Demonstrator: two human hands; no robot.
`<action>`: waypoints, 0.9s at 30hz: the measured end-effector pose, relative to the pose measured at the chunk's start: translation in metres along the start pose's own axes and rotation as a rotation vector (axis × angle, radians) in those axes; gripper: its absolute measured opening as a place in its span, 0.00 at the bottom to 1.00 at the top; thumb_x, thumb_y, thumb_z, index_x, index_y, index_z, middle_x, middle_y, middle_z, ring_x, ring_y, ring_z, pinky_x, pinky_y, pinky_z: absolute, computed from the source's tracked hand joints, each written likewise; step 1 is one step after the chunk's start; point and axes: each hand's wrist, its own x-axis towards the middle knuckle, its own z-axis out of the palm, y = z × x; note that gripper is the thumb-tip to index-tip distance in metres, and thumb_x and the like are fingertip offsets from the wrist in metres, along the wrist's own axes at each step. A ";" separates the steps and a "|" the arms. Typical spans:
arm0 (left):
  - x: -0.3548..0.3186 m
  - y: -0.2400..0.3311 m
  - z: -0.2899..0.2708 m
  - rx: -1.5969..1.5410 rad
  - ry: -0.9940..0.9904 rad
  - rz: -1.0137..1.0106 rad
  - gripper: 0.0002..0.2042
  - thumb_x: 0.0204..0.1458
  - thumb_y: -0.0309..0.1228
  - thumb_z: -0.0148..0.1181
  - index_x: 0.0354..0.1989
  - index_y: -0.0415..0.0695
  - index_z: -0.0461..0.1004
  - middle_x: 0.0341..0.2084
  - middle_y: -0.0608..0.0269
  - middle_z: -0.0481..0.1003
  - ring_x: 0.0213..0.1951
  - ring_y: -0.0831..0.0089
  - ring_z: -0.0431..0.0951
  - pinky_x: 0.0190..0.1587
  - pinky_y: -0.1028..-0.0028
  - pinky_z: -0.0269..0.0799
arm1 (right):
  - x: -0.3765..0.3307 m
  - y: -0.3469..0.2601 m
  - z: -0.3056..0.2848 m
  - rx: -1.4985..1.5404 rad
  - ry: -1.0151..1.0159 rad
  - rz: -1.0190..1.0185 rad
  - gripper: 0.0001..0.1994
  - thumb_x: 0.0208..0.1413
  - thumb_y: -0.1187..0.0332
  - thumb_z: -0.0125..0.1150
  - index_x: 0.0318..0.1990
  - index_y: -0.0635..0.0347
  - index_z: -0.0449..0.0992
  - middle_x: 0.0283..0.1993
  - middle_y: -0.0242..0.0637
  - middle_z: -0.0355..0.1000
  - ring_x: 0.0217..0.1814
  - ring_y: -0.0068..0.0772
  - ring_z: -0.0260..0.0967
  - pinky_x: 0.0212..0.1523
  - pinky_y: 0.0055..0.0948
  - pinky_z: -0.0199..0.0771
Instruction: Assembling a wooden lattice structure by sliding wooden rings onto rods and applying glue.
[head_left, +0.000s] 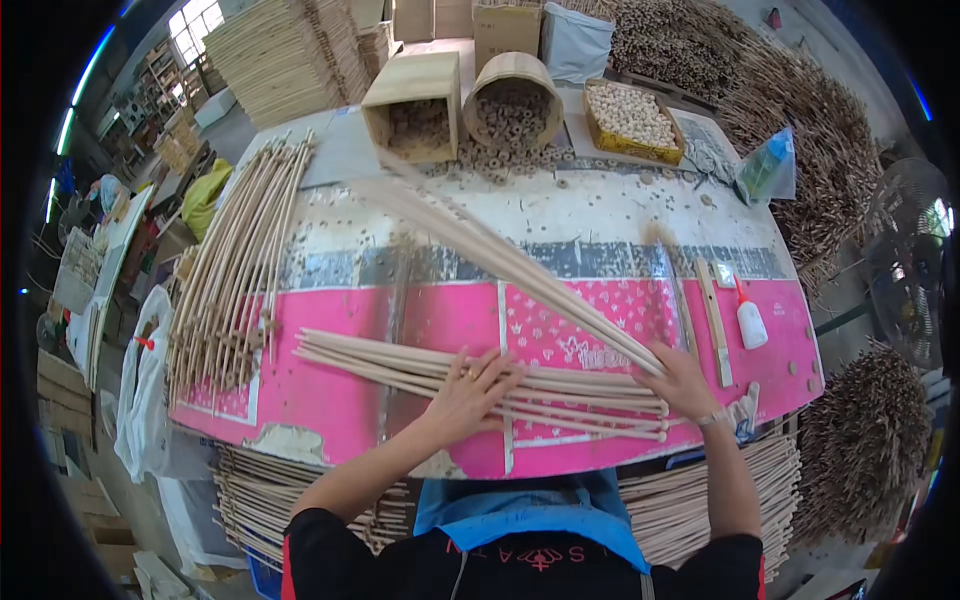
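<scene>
Across the pink part of a big table (285, 405), a row of long, pale sticks (580, 385) is being touched by the left hand (470, 393). That hand is being rested on top of them, open, with its fingers spread apart; whether any stick is being pinched under the palm cannot be told. By the right hand (680, 385), a second bunch of sticks (540, 287) is being gripped at its near end, with the fingers closed around it. This bunch is being held on a slant over the table, pointing away and to the left, and its far end is being smeared by blur. Just beside the right hand, the right ends of the lying row are being seen.

At the table's left side, a big heap of sticks (240, 230) is being held up by the tabletop. To the right of the right hand, a flat wooden strip (713, 325) and a white bottle (752, 325) with a red tip are being seen. At the far side, small brown bits are being held in a square wooden box (410, 85) and a round wooden tub (515, 68). Beside them, little pale balls (630, 112) are being held in a yellow tray (635, 148).
</scene>
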 end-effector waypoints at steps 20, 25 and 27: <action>0.518 -0.385 -0.022 0.153 0.236 -0.481 0.38 0.56 0.66 0.50 0.73 0.65 0.57 0.72 0.50 0.54 0.73 0.49 0.52 0.71 0.46 0.49 | -0.054 0.078 -0.019 0.863 -0.007 1.066 0.09 0.61 0.67 0.66 0.44 0.57 0.74 0.28 0.23 0.68 0.27 0.17 0.63 0.27 0.21 0.63; 0.533 -0.409 0.007 0.409 0.561 -0.389 0.35 0.54 0.68 0.51 0.66 0.63 0.69 0.66 0.51 0.63 0.64 0.44 0.63 0.65 0.45 0.56 | -0.050 0.076 -0.019 0.766 -0.035 1.114 0.09 0.61 0.70 0.66 0.46 0.58 0.75 0.29 0.24 0.69 0.28 0.17 0.64 0.26 0.21 0.63; 0.526 -0.409 0.013 0.426 0.677 -0.321 0.31 0.54 0.65 0.54 0.61 0.62 0.74 0.62 0.53 0.67 0.59 0.42 0.66 0.60 0.46 0.63 | -0.033 0.068 -0.033 0.772 0.069 1.084 0.09 0.60 0.73 0.66 0.46 0.58 0.75 0.30 0.24 0.69 0.28 0.17 0.64 0.26 0.21 0.64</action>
